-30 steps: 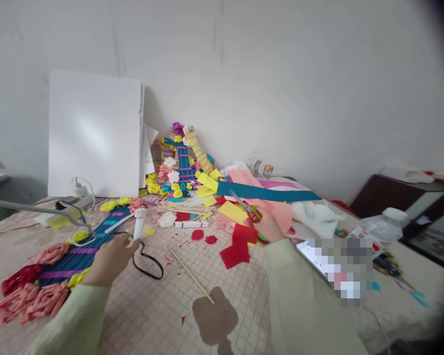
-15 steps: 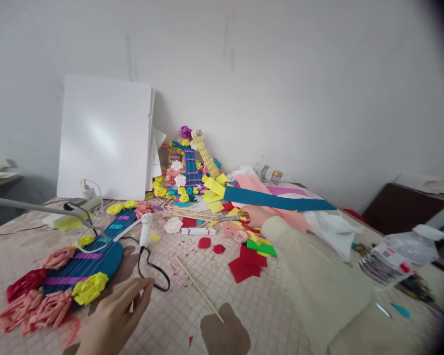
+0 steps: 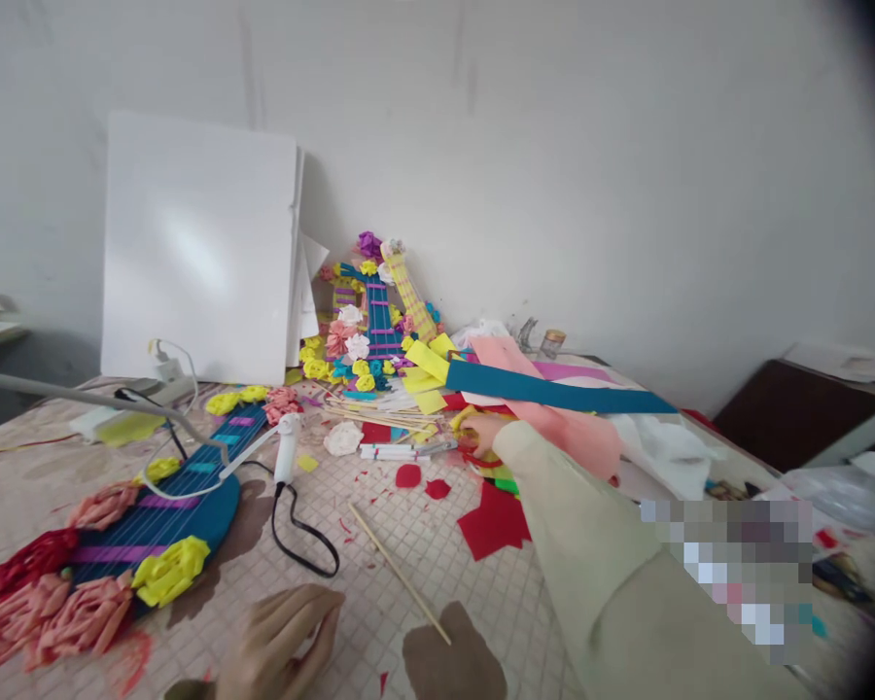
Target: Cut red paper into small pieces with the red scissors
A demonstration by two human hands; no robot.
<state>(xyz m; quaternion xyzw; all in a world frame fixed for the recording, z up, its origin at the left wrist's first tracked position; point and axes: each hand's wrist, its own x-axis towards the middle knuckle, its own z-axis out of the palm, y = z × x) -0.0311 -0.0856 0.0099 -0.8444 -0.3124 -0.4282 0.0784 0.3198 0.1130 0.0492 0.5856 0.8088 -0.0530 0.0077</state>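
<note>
My right hand (image 3: pixel 483 434) reaches over the scraps in the middle of the table. Its fingers are closed round the red handles of a pair of scissors (image 3: pixel 437 448), whose blades point left; the fingertips are partly hidden. Near the front edge, my left hand (image 3: pixel 281 637) rests loosely curled, with nothing visible in it. A wooden stick (image 3: pixel 401 574) lies on the table to its right. Beyond my left hand stands a white hot glue gun (image 3: pixel 285 452) with a black cord. A blue guitar-shaped craft (image 3: pixel 215 506) with paper roses lies to the left.
Red paper pieces (image 3: pixel 492 525) lie before my right sleeve. A blue strip (image 3: pixel 554 387) crosses pink paper behind it. Flower-covered guitar crafts (image 3: pixel 379 321) lean on the wall beside a white board (image 3: pixel 200 253). A plastic bottle (image 3: pixel 846 491) is at right; a power strip (image 3: pixel 117 416) is at left.
My right hand has moved a little left and nearer with the scissors. My left hand has shifted right and toward me, its fingers drawn closer together. The view has tilted slightly.
</note>
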